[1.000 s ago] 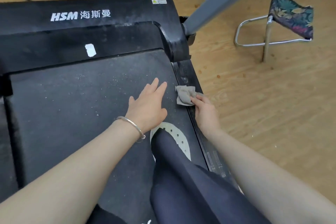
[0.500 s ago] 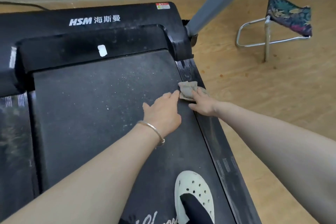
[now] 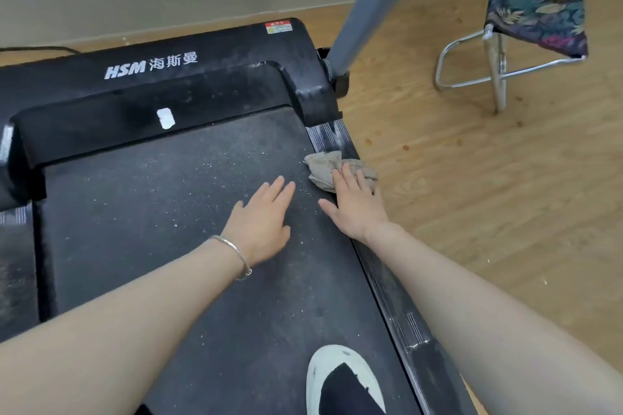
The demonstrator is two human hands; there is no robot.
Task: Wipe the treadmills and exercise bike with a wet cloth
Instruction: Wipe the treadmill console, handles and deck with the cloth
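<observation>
Both our hands are down on the treadmill. Our left hand lies flat on the dusty black belt, fingers straight and together, holding nothing. Our right hand presses straight fingers onto the crumpled grey cloth, which sits on the right side rail just behind the belt's edge. Our white shoe stands on the belt near us. Off to the right, a folding stool stands on the wooden floor.

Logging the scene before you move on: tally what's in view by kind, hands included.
Hands: 2, left hand, right hand
Cloth: 1
Treadmill: 1
Folding stool: 1
Bracelet: 1
White shoe: 1
Total: 7
</observation>
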